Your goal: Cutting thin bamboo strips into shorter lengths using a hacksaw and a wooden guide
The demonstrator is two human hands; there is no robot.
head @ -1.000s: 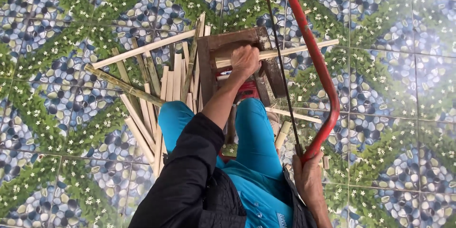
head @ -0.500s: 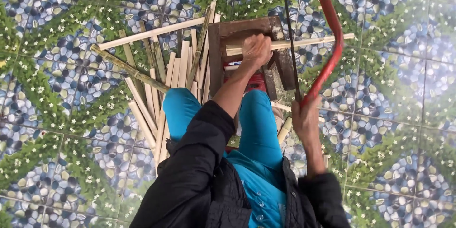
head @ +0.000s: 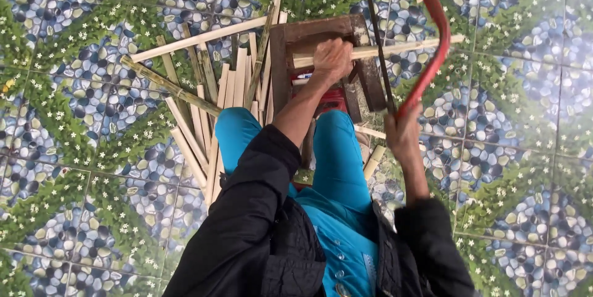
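My left hand (head: 332, 59) presses a long pale bamboo strip (head: 401, 46) down across a small brown wooden stool (head: 290, 37). My right hand (head: 401, 133) grips the handle of a red-framed bow saw (head: 432, 31), whose thin dark blade (head: 377, 37) runs up past the strip near the stool's right side. My knees in bright blue trousers (head: 336, 148) sit just below the stool.
A heap of split bamboo strips (head: 216, 93) lies fanned on the floor left of the stool, and a few short pieces (head: 374, 161) lie by my right knee. The floor is tile patterned with blue pebbles and green leaves (head: 80, 148).
The saw has swung upward and farther from me, with my right hand rising along it. My left hand stays on the strip over the stool.
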